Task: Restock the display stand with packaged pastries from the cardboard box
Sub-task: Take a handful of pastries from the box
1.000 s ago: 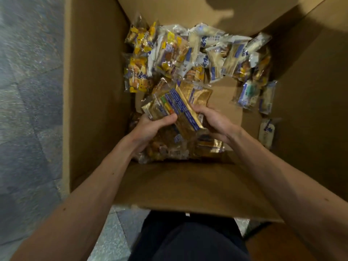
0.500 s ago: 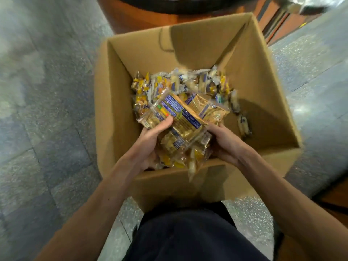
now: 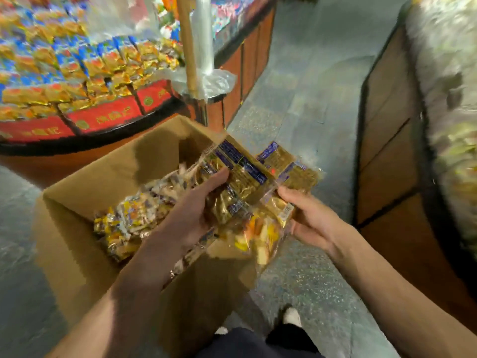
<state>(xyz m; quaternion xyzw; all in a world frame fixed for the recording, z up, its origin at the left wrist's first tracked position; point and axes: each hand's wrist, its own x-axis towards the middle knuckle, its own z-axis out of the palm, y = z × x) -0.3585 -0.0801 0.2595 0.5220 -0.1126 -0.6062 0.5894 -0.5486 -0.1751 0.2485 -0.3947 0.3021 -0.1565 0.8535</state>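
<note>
The left hand (image 3: 196, 213) and right hand (image 3: 313, 222) both grip a bundle of packaged pastries (image 3: 247, 177) above the open cardboard box (image 3: 108, 174), near the display stand (image 3: 103, 120).

Grey speckled stone floor (image 3: 304, 120) with tile seams lies beyond and below the fingers (image 3: 214, 182). Right of the fingers stands a wood-panelled cabinet (image 3: 387, 151) trimmed in black, blurred goods (image 3: 444, 47) heaped on top. Beyond them, leftward, a pole (image 3: 187, 42) carries a roll of clear bags (image 3: 204, 34).
</note>
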